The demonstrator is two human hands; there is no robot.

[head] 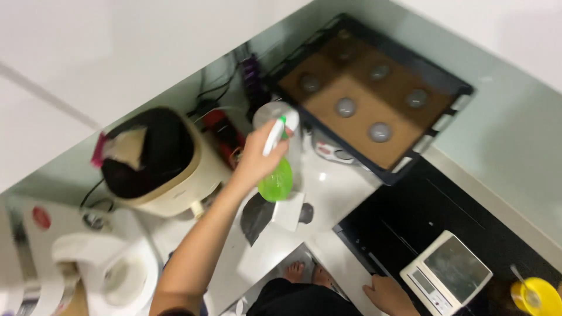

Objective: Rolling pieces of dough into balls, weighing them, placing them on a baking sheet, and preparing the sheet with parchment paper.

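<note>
Nearest, at the counter's front edge, the right hand rests on the rim of the black cooktop, fingers curled loosely and holding nothing, as if to steady the body; just beside it sits a white kitchen scale, and at the near right corner a yellow cup. Farther in, the left hand is raised above the middle of the white counter, its fingers wrapped round the neck of a spray bottle, lifted clear so the nozzle points toward the back. The bottle has a bright green translucent body and a white trigger head with a green tip. Behind it, in the far right corner, a dark baking tray lined with brown paper carries six small grey mounds. At the far left stands a cream cooker.
</note>
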